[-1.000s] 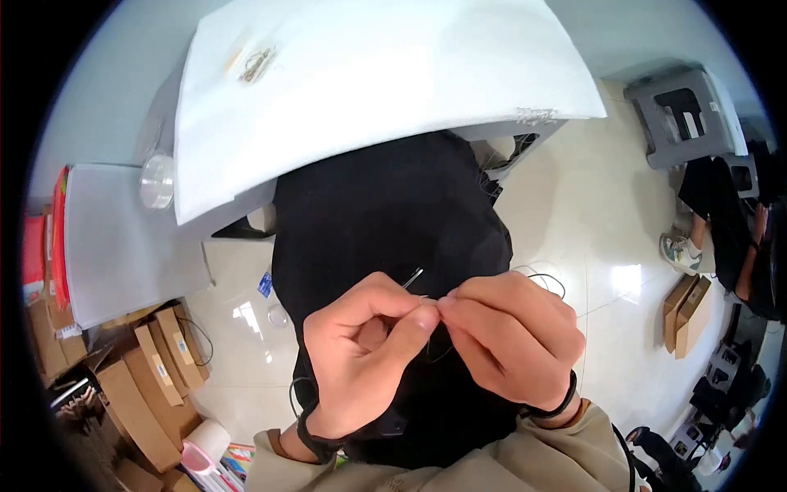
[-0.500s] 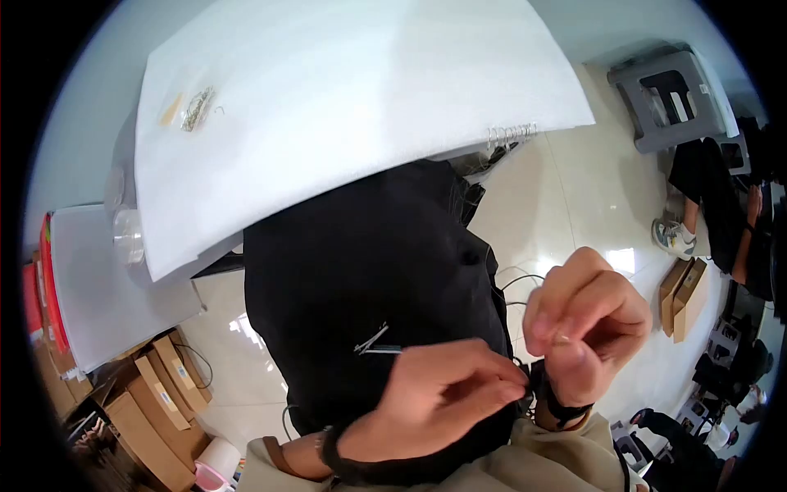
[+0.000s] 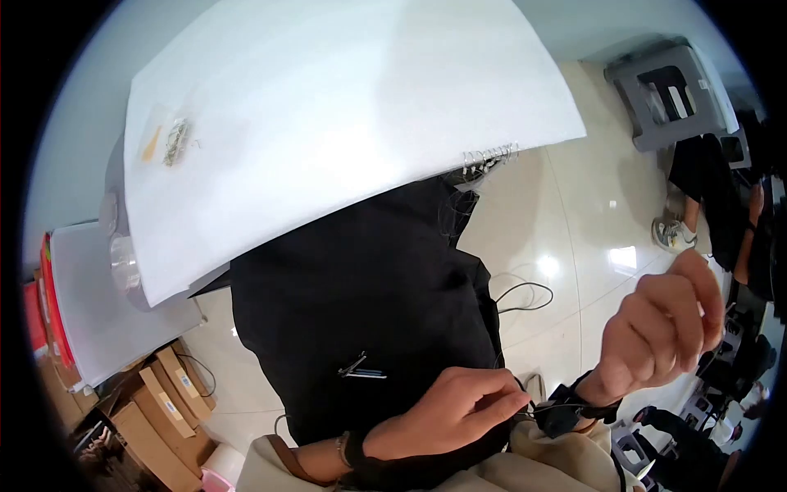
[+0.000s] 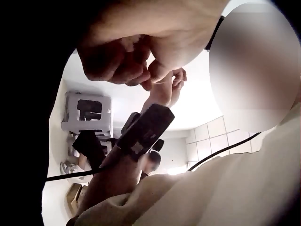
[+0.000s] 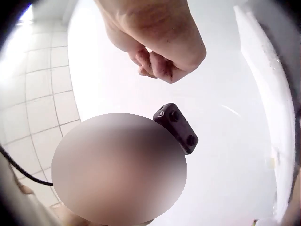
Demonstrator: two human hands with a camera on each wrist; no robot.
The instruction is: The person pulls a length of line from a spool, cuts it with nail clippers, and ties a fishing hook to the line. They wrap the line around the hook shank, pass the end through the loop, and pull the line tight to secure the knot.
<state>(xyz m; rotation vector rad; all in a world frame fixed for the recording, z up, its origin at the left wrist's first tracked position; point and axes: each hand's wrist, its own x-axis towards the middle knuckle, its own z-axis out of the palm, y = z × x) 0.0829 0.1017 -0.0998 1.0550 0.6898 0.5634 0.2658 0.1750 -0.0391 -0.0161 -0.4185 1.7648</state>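
Observation:
In the head view my left hand [image 3: 459, 410] is low over my lap, thumb and forefinger pinched together. From those fingertips a thin fishing line [image 4: 160, 84] runs toward my right hand in the left wrist view. My right hand [image 3: 660, 328] is raised out to the right, fingers curled in a pinch on the line; its fingertips are mostly hidden. Nail clippers [image 3: 363, 373], lever swung out, lie on the black cloth [image 3: 361, 303] over my lap. Several fish hooks [image 3: 489, 157] sit in a row along the white table's near edge, loose line hanging below.
On the white table [image 3: 328, 107] lie a clear bag of small hooks [image 3: 176, 142] and a yellowish strip [image 3: 152, 143]. A clear jar [image 3: 125, 264] stands by its left side. Cardboard boxes [image 3: 152, 422] are at left; a grey stool [image 3: 668, 94] and a seated person's leg at right.
My hands, together over my lap at first, have parted. The right hand has moved far right and up, the left lower and slightly right. The nail clippers have come into full view.

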